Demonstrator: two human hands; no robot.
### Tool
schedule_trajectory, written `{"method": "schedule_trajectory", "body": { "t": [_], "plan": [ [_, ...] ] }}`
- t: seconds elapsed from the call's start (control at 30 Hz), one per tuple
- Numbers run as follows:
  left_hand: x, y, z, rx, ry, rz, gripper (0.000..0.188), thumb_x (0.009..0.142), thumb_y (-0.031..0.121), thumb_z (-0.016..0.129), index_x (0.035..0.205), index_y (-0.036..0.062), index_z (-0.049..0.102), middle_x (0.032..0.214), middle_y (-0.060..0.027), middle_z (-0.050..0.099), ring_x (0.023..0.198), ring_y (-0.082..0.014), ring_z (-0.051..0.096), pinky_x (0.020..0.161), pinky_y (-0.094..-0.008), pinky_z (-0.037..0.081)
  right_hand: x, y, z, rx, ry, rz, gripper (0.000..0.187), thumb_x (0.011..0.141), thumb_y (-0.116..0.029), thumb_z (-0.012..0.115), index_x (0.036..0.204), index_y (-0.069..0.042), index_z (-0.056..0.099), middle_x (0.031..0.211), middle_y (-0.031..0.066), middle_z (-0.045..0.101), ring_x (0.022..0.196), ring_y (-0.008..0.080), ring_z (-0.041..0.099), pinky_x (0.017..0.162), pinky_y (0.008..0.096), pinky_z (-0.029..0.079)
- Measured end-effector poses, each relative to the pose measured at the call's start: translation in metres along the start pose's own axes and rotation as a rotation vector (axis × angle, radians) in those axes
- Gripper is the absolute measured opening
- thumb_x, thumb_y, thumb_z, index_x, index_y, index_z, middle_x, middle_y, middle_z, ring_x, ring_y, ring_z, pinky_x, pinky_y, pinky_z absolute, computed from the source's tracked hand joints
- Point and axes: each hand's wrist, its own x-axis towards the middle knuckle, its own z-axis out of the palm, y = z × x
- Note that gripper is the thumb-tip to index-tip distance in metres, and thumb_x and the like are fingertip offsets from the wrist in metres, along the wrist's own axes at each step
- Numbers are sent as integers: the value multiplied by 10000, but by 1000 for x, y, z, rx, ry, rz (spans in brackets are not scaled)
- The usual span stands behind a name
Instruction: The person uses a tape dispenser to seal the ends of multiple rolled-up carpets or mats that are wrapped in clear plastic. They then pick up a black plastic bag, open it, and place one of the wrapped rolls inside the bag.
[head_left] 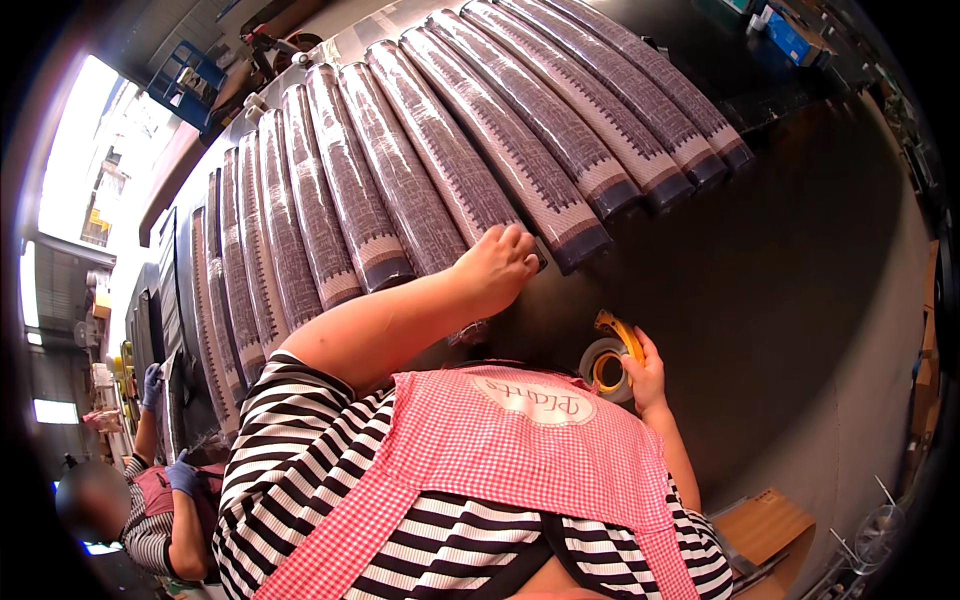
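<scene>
Left hand (492,272), frame centre: fingers curled at near end of plastic-wrapped rug roll (440,150); grip indeterminable. Right hand (649,374), right of centre: fingers clamped on yellow tape dispenser (628,338).

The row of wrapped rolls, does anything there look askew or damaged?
Slightly askew: the near ends are uneven. The roll just right of the left hand juts out past its right-hand neighbour. No tear or spill stands out, though the left forearm hides some ends.
</scene>
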Motion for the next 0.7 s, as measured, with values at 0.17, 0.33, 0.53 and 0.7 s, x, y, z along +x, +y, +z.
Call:
{"method": "schedule_trajectory", "body": {
  "t": [0.17, 0.33, 0.53, 0.7],
  "plan": [
    [23, -47, 19, -331, -127, 195, 505, 769, 93, 669, 1260, 85, 548, 1273, -106, 583, 1237, -303, 533, 1070, -437, 383, -3, 2, 2, -14, 3, 10, 651, 884, -61, 619, 1482, 57, 392, 1408, 153, 535, 1266, 217, 547, 1080, 319, 418],
    [32, -53, 24, -206, -219, 230, 710, 644, 172, 782, 1319, 164, 564, 1235, -24, 591, 1240, -251, 504, 1027, -396, 358, -3, 17, 4, 22, 25, 9, 664, 883, -57, 615, 1490, 62, 372, 1441, 164, 507, 1302, 236, 526, 1100, 331, 403],
    [16, -41, 23, -136, 19, 145, 526, 727, 181, 692, 1238, 145, 569, 1178, -28, 573, 1199, -250, 507, 995, -428, 363, -4, 13, 6, -15, 61, 29, 659, 889, -54, 609, 1491, 65, 368, 1437, 170, 505, 1283, 239, 539, 1086, 326, 420],
    [-2, -24, 35, -67, 131, 75, 442, 829, 278, 656, 1243, 144, 577, 1225, -39, 567, 1180, -234, 518, 968, -398, 388, 3, 18, 5, -28, 99, 27, 651, 883, -21, 606, 1486, 64, 377, 1431, 165, 511, 1266, 233, 550, 1072, 324, 435]
  ]
}}
